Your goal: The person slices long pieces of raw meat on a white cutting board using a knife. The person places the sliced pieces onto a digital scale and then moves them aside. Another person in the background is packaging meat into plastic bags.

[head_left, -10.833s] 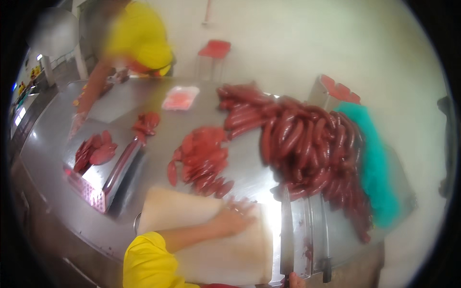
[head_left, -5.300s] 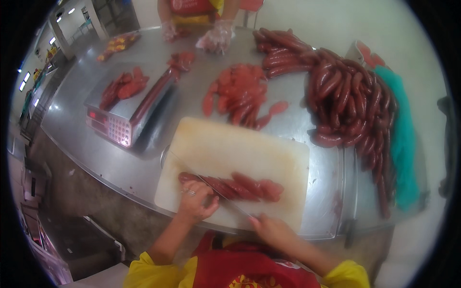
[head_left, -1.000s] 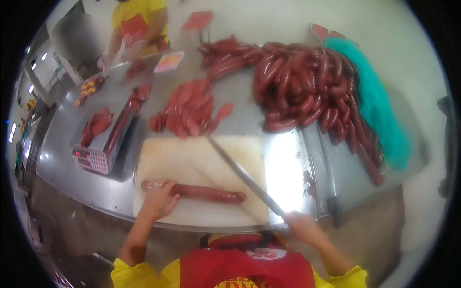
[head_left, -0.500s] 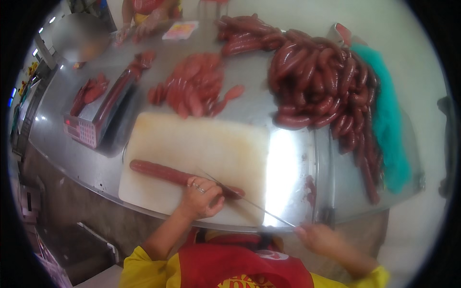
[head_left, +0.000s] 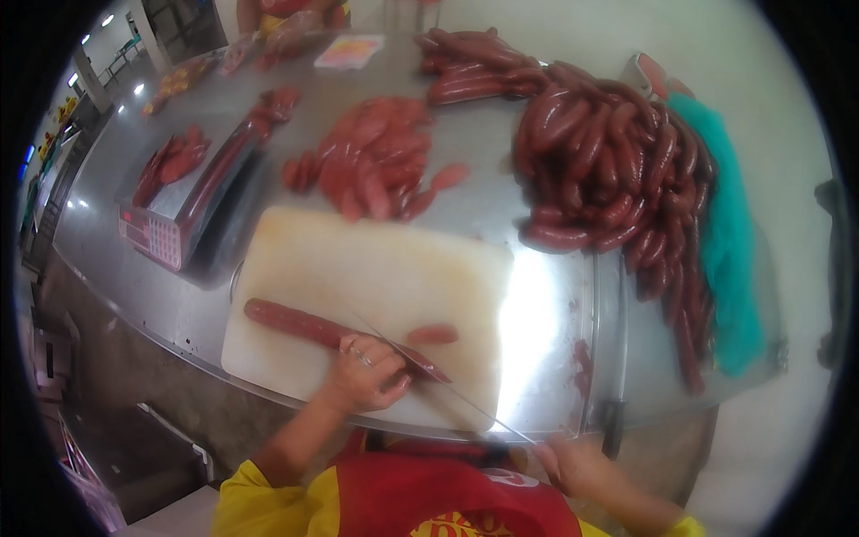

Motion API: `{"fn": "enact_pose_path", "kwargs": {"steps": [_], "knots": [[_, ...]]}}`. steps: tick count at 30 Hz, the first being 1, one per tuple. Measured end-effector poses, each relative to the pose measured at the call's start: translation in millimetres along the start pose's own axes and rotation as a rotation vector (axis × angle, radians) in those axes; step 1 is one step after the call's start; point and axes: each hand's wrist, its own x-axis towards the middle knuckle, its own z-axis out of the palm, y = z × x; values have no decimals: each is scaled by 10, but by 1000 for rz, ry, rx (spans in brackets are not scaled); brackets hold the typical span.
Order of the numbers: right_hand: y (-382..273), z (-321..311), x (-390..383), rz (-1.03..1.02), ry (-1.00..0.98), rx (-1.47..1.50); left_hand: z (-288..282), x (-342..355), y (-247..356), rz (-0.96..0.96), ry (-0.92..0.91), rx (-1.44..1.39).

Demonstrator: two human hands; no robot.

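A long dark red sausage point(head_left: 295, 320) lies slantwise on the white cutting board point(head_left: 358, 246). My left hand point(head_left: 369, 372), with a ring on one finger, is closed round it near its right end. In my right hand point(head_left: 571, 464), at the lower right, is the handle of a long thin knife point(head_left: 488, 411). Its blade slants up and left across the sausage, just right of my left fingers. One cut oval slice point(head_left: 432, 334) rests on the board just beyond the blade.
Sliced sausage point(head_left: 376, 157) is piled behind the board. A scale point(head_left: 152, 234) with sausage on it stands at left. Many linked sausages point(head_left: 608, 166) heap at right, beside green cloth point(head_left: 729, 251). Across the steel table point(head_left: 89, 215), a person's gloved hands point(head_left: 291, 38) show near a label sheet point(head_left: 350, 51).
A slice has come off the sausage's right end and now lies apart beyond the blade. My right hand has moved slightly left and down with the knife. The whole view has shifted a little.
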Motion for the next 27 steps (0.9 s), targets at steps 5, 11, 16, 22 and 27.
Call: {"fn": "enact_pose_path", "kwargs": {"steps": [5,11,16,22,27], "knots": [[-372,317,685,-103,150,76,48,-50,19,-64,18,-40],[-671,328,1139,-194,222,139,-73,-47,-65,-12,68,67],[-410,31,186,11,47,26,-147,-97,-205,-6,47,32],[-679,292,748,-30,77,89,-109,-124,-224,-35,44,-38],[-948,436,1289,-185,218,129,-205,-135,-290,15,47,-2]]}}
